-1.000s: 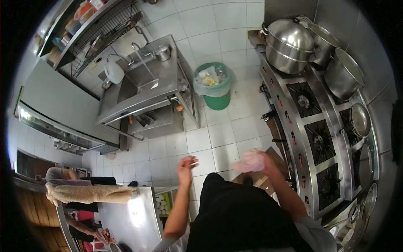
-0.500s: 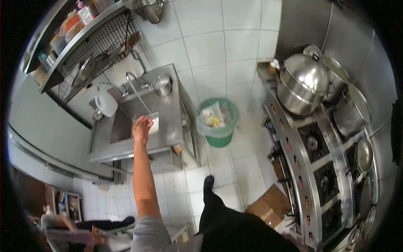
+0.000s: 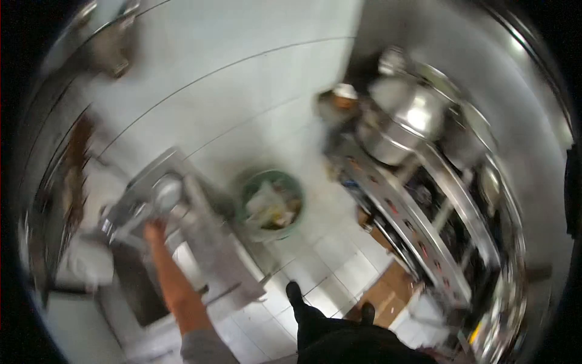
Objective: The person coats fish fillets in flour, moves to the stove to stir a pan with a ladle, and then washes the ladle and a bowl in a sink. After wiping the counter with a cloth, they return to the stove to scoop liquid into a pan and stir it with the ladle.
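My left hand (image 3: 156,229) reaches over the steel sink (image 3: 136,282), close to the faucet (image 3: 134,219). Motion blur smears its fingers, so I cannot make out whether they grip the faucet. Just beyond the hand, a small steel pot (image 3: 168,193) sits on the sink's back corner. A pale, flat thing (image 3: 187,264) shows in the basin beside my forearm, its kind unclear. To the left of the basin stands a white plastic jug (image 3: 91,264). My right hand is outside the view.
A green bin (image 3: 271,206) with a plastic liner and rubbish stands right of the sink. Along the right runs a gas stove (image 3: 412,224) bearing a large steel steamer pot (image 3: 400,121) and other pans. Flattened cardboard (image 3: 382,294) lies on the tiled floor.
My left hand has moved from the running water toward the faucet. The view has turned and tilted, and the person at the lower left is out of sight.
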Tool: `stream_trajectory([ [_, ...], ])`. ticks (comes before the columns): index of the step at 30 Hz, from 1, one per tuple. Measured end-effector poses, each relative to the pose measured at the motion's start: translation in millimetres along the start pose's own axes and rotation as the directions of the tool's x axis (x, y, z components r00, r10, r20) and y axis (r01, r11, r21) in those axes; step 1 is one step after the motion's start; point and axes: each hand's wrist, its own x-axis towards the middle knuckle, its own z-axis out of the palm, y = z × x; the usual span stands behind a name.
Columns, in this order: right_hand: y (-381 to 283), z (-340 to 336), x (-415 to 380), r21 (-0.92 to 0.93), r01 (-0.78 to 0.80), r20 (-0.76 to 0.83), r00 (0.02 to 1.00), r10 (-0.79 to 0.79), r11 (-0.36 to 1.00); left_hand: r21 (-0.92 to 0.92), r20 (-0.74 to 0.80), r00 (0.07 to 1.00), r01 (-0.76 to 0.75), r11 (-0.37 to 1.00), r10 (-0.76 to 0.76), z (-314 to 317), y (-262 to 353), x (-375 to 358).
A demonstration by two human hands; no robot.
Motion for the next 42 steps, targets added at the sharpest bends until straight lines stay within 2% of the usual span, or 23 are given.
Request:
stream_trajectory([
  [1, -30.9, 23.7, -23.9, 0.097, -0.087, 0.043, 0.996, 0.084, 0.991, -0.677, -0.004, 0.784, 0.455, 0.579, -0.620, 23.5, 100.4, -19.5],
  [3, -115.7, 44.9, -84.1, 0.285, -0.261, 0.150, 0.962, 0.227, 0.922, -0.268, -0.003, 0.911, 0.396, 0.878, -0.412, 4.7, 53.4, 12.0],
  [5, -181.7, 65.4, -141.5, 0.425, -0.418, 0.270, 0.905, 0.328, 0.803, -0.194, 0.271, 0.892, 0.419, 0.887, -0.362, 145.2, 121.3, -4.2],
  [7, -224.2, 81.3, -191.9, 0.517, -0.539, 0.371, 0.841, 0.394, 0.665, -0.080, 0.524, 0.799, 0.392, 0.916, -0.296, 260.0, 162.0, -33.3],
  [8, -262.8, 204.7, -207.8, 0.554, -0.578, 0.409, 0.815, 0.410, 0.599, -0.028, 0.620, 0.739, 0.356, 0.934, -0.263, 295.1, 190.8, -59.6],
  [10, -258.2, 124.2, -199.8, 0.665, -0.562, 0.373, 0.821, 0.433, 0.492, 0.060, 0.747, 0.630, 0.252, 0.966, -0.211, 351.5, 217.1, -84.1],
  [12, -265.7, 101.5, -193.5, 0.635, -0.718, 0.551, 0.680, 0.485, 0.285, 0.137, 0.831, 0.526, 0.127, 0.982, -0.184, 383.1, 238.3, -114.3],
  [13, -287.8, 157.0, -188.7, 0.696, -0.601, 0.329, 0.753, 0.571, 0.393, 0.164, 0.869, 0.464, 0.053, 0.985, -0.169, 397.8, 255.5, -137.5],
  [17, -289.5, 92.5, -216.4, 0.641, -0.729, 0.409, 0.589, 0.697, 0.240, 0.192, 0.971, 0.194, -0.271, 0.943, -0.142, 476.4, 290.4, -242.6],
  [20, -191.0, -102.8, -326.5, 0.514, -0.706, 0.857, 0.403, 0.320, -0.487, 0.184, 0.982, 0.052, -0.512, 0.839, -0.184, 503.4, 303.1, -322.2],
  [21, -212.5, -10.0, -320.2, 0.515, -0.686, 0.857, 0.404, 0.318, -0.514, 0.169, 0.980, 0.013, -0.585, 0.793, -0.199, 512.2, 310.5, -351.7],
  [22, -247.7, 90.8, -334.7, 0.592, -0.557, 0.655, -0.087, 0.750, -0.582, 0.151, 0.976, -0.020, -0.654, 0.741, -0.217, 520.5, 321.0, -383.5],
  [24, -229.9, 178.4, -367.9, 0.583, -0.004, 0.680, -0.546, 0.490, -0.813, 0.129, 0.964, -0.052, -0.769, 0.626, -0.262, 529.2, 333.5, -441.3],
  [28, -166.7, 247.7, -491.8, 0.690, -0.041, 0.464, -0.741, 0.485, -0.722, 0.162, 0.912, 0.005, -0.923, 0.350, -0.410, 510.5, 343.1, -531.0],
  [32, -122.5, 286.2, -558.8, 0.701, -0.019, 0.441, -0.774, 0.455, -0.713, 0.127, 0.836, 0.075, -0.990, 0.059, -0.544, 522.0, 320.6, -569.7],
  [33, -112.5, 296.5, -563.7, 0.704, -0.024, 0.437, -0.774, 0.459, -0.709, -0.241, 0.942, -0.285, -0.942, 0.235, -0.176, 540.1, 314.8, -568.3],
  [34, -101.4, 309.2, -565.9, 0.707, -0.021, 0.443, -0.766, 0.465, -0.707, -0.610, 0.791, -0.559, -0.755, 0.242, 0.248, 569.0, 317.0, -564.8],
  [36, -90.7, 346.2, -558.9, 0.634, -0.242, 0.566, -0.503, 0.653, -0.735, -0.191, 0.959, -0.285, -0.638, 0.746, 0.002, 635.6, 351.3, -585.7],
  [37, -83.3, 372.8, -544.5, 0.685, -0.243, 0.441, -0.612, 0.657, -0.687, 0.207, 0.978, 0.010, -0.190, 0.960, -0.209, 635.9, 415.5, -629.3],
  [38, -70.7, 390.4, -532.6, 0.730, -0.263, 0.302, -0.704, 0.643, -0.631, -0.037, 0.997, 0.033, -0.528, 0.849, 0.064, 682.1, 425.8, -645.8],
  [39, -56.4, 390.8, -525.9, 0.758, -0.209, 0.334, -0.689, 0.643, -0.618, 0.096, 0.994, 0.068, -0.256, 0.962, -0.081, 699.9, 468.9, -666.9],
  [41, -19.4, 390.6, -509.0, 0.818, -0.131, 0.353, -0.653, 0.670, -0.559, -0.081, 0.993, 0.050, -0.335, 0.939, 0.104, 749.6, 534.5, -711.0],
  [42, -2.0, 393.3, -501.9, 0.848, -0.112, 0.339, -0.636, 0.693, -0.518, -0.021, 0.991, 0.124, -0.157, 0.987, 0.041, 739.5, 593.0, -757.7],
])
